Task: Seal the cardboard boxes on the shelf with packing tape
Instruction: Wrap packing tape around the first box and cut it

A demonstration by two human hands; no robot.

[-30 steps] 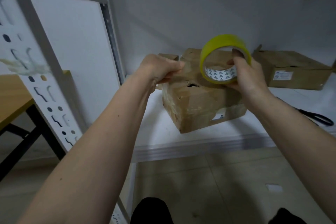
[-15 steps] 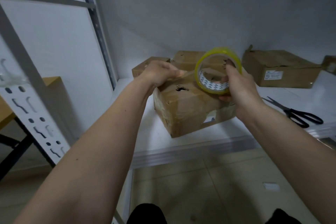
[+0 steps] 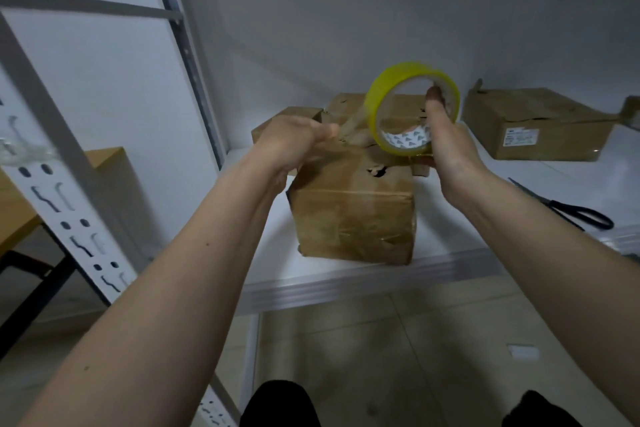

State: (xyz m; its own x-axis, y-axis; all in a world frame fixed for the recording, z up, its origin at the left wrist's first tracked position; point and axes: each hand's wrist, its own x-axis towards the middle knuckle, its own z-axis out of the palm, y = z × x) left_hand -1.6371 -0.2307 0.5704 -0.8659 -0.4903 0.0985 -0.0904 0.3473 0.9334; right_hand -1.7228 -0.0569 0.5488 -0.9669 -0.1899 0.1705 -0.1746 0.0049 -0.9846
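Note:
A worn cardboard box stands near the front edge of the white shelf; its top is torn with a small hole. Above the box's top, my right hand holds a yellow roll of packing tape upright, with the thumb through its core. A clear strip of tape runs from the roll down to the left. My left hand pinches the strip's end over the box's top left corner.
Two more brown boxes sit behind the front one. A flat box with a white label lies at the right. Black scissors lie on the shelf's right part. A slotted white upright and a wooden table stand at the left.
The roll has risen above the box and a strip of tape is now drawn out between my hands. The box now shows its front face more squarely, nearer in view.

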